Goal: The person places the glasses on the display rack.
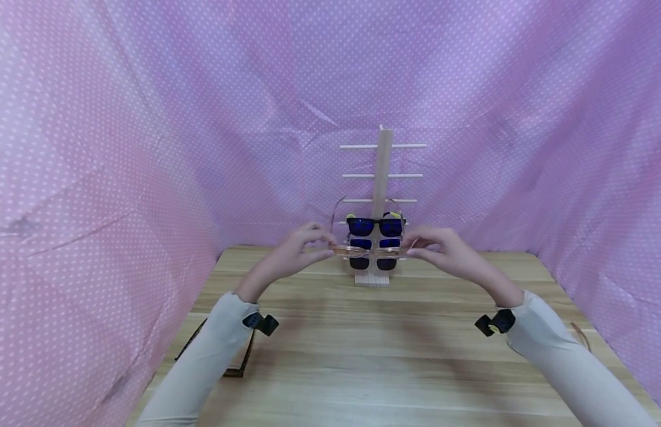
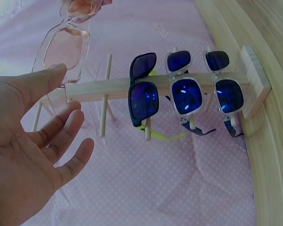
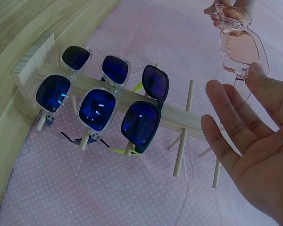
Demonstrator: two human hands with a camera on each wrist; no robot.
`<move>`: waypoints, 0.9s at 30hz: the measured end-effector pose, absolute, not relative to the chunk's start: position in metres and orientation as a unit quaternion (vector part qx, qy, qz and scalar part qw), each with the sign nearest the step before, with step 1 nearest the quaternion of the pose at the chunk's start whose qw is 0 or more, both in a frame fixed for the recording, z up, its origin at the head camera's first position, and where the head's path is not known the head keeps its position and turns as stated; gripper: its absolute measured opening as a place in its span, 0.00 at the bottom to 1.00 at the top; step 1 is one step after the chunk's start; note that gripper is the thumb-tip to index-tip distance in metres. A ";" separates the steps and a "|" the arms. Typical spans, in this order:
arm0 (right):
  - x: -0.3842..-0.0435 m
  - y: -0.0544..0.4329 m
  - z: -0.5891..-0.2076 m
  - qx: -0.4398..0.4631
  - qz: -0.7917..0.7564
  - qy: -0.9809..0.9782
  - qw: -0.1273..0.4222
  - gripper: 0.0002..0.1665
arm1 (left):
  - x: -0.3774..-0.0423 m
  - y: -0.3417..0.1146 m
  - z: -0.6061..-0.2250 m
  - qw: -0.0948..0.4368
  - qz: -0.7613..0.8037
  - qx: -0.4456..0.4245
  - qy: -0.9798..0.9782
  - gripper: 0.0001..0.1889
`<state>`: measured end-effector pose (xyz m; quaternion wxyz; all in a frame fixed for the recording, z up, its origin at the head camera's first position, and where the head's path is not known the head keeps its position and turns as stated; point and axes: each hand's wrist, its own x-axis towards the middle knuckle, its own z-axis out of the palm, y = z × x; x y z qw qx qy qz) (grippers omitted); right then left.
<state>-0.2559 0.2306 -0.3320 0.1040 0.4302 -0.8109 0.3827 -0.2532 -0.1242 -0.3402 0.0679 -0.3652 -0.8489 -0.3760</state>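
A pair of clear-framed glasses with pinkish lenses (image 1: 347, 251) is held up in front of a wooden display stand (image 1: 382, 160). My left hand (image 1: 300, 252) pinches one side of it between thumb and fingers, and my right hand (image 1: 444, 252) pinches the other side. The temples stand unfolded toward the stand. On the stand's lower rods sit black sunglasses with blue lenses (image 3: 140, 123), clear-framed blue sunglasses (image 2: 187, 96) below them, and another clear-framed pair (image 2: 229, 95) at the bottom, near the base (image 2: 256, 80).
Bare upper rods (image 1: 407, 146) stick out both ways from the post. On the wooden table (image 1: 362, 356), a dark-edged thing (image 1: 234, 373) lies partly under my left sleeve, and a thin brown curved piece (image 1: 581, 336) shows beside my right sleeve. Pink dotted cloth (image 1: 202, 118) hangs around.
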 end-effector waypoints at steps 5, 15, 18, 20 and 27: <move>-0.256 0.236 -0.329 0.420 0.380 -0.817 0.114 0.11 | -0.257 -0.116 -0.342 0.068 -0.387 -0.359 -0.847 0.08; -0.264 0.243 -0.326 0.395 0.382 -0.826 0.123 0.12 | -0.270 -0.103 -0.341 0.082 -0.389 -0.346 -0.850 0.11; -0.267 0.244 -0.326 0.387 0.381 -0.830 0.125 0.12 | -0.276 -0.101 -0.343 0.083 -0.389 -0.341 -0.852 0.11; -0.270 0.245 -0.326 0.377 0.382 -0.835 0.123 0.11 | -0.279 -0.099 -0.343 0.082 -0.393 -0.337 -0.852 0.11; -0.280 0.246 -0.325 0.337 0.401 -0.847 0.095 0.11 | -0.290 -0.094 -0.344 0.081 -0.405 -0.326 -0.850 0.12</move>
